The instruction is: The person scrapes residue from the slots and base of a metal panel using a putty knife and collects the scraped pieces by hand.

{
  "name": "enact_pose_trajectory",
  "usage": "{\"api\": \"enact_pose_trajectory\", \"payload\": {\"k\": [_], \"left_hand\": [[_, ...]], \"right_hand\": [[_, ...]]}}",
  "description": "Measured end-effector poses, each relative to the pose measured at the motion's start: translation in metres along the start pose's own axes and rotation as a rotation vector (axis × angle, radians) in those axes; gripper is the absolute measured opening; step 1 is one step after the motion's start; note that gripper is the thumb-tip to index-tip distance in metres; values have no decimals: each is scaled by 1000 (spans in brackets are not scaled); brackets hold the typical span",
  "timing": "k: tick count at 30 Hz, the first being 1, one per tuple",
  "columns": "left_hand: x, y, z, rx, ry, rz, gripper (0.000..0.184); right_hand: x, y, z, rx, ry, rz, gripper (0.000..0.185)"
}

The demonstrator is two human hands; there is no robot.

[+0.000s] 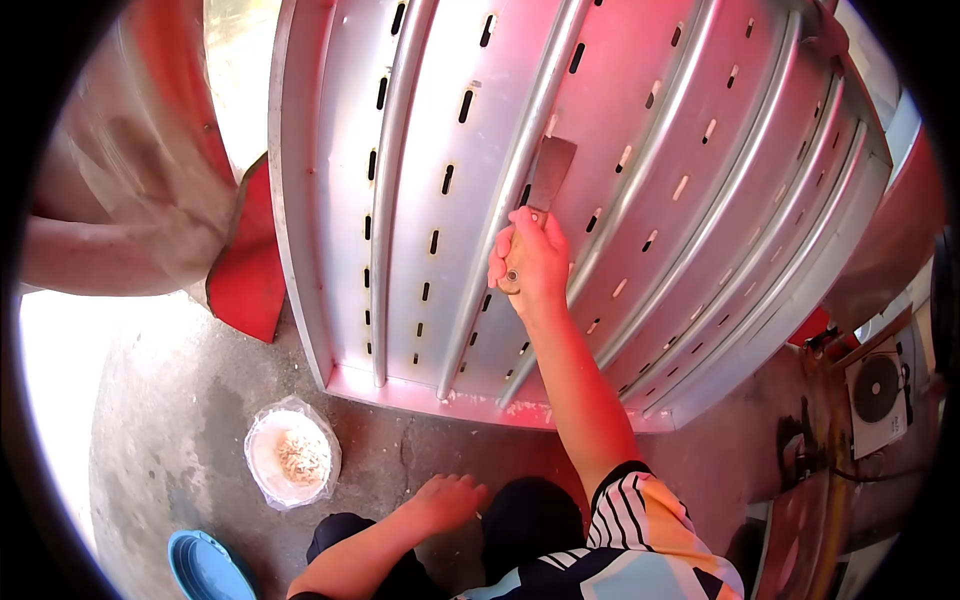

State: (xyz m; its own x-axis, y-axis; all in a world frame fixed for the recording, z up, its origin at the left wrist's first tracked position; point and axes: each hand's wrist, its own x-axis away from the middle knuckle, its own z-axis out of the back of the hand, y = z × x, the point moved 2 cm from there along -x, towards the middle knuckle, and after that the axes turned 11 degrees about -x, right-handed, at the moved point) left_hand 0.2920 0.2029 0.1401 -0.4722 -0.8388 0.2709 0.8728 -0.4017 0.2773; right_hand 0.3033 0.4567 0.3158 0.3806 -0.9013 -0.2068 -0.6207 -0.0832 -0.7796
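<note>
My right hand point(535, 255) is closed around the wooden handle of a putty knife point(552, 172). The knife's flat metal blade points up and away, over the panel beside one of its long tubes. That large metal panel point(340, 200) has rows of dark slots and several rounded tubes running along it. My left hand point(450, 500) hangs low near my knees with nothing in it, its fingers loosely stretched out. Left of that hand, a white bucket point(262, 450) lined with clear plastic stands on the floor, holding pale flaky scraps.
A blue basin point(205, 568) sits on the floor at the lower left. Red and brown sheeting point(150, 180) drapes beside the panel's left edge. At the right stands an appliance with a round dark fan grille point(877, 388). White bits lie along the panel's near rim.
</note>
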Motion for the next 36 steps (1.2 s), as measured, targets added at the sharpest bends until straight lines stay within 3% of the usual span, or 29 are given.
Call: {"api": "enact_pose_trajectory", "payload": {"k": [11, 15, 21, 26, 36], "left_hand": [[8, 4, 1, -3, 26, -41, 34], [0, 0, -2, -6, -3, -3, 33], [3, 3, 1, -8, -75, -19, 33], [3, 2, 6, -2, -65, 1, 35], [-1, 10, 6, 1, -77, -33, 37]], "right_hand": [[-14, -10, 5, 34, -73, -4, 21], [19, 7, 22, 143, -37, -133, 27], [6, -14, 44, 100, 85, 45, 36], [22, -12, 83, 123, 95, -44, 40], [6, -65, 54, 90, 73, -163, 38]]}}
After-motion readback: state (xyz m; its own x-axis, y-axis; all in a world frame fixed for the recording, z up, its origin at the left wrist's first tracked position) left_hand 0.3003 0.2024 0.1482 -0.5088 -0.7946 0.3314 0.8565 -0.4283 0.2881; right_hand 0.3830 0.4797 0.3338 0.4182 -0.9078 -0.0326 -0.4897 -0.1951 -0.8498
